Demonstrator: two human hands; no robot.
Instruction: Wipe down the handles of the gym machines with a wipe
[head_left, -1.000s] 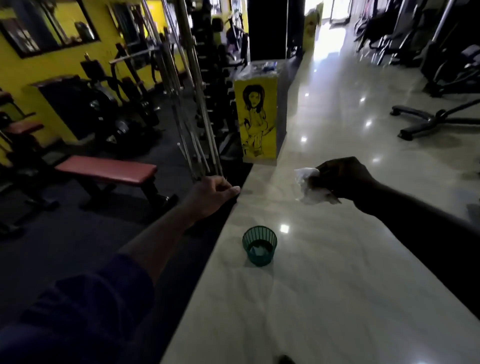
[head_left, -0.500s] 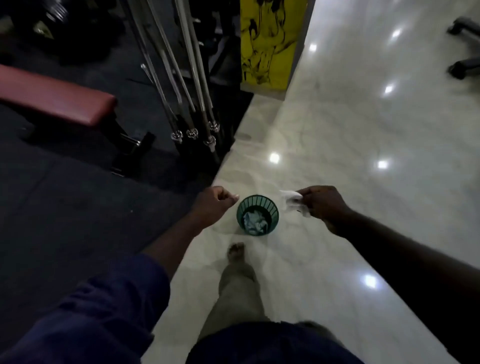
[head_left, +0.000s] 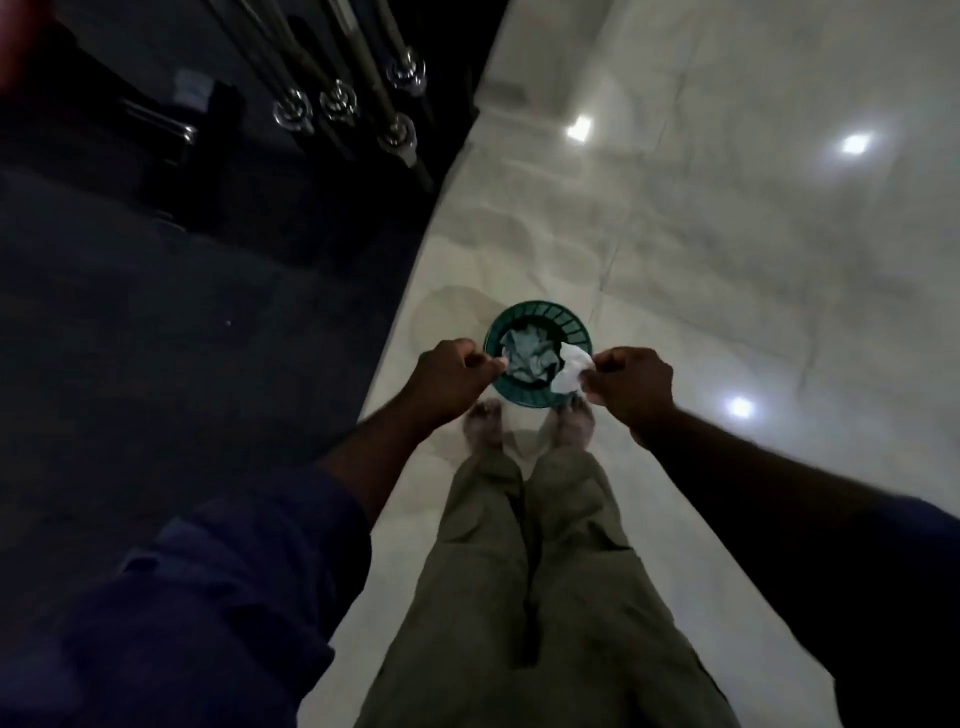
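Observation:
My right hand (head_left: 628, 387) pinches a crumpled white wipe (head_left: 571, 370) directly over the right rim of a small green wire bin (head_left: 576, 327) on the floor. Crumpled used wipes (head_left: 527, 353) lie inside the bin. My left hand (head_left: 451, 375) is curled into a fist holding nothing, just above the bin's left rim. Both hands hover over the bin, one on each side.
My bare feet (head_left: 530, 421) stand on the glossy pale tile floor (head_left: 727, 260) right behind the bin. Dark rubber matting (head_left: 182, 312) covers the floor on the left. Several chrome bar ends (head_left: 343, 109) of a machine stand at the top left.
I walked up to the bin and looked straight down. Both hands came in over it, the right bringing the wipe above the rim.

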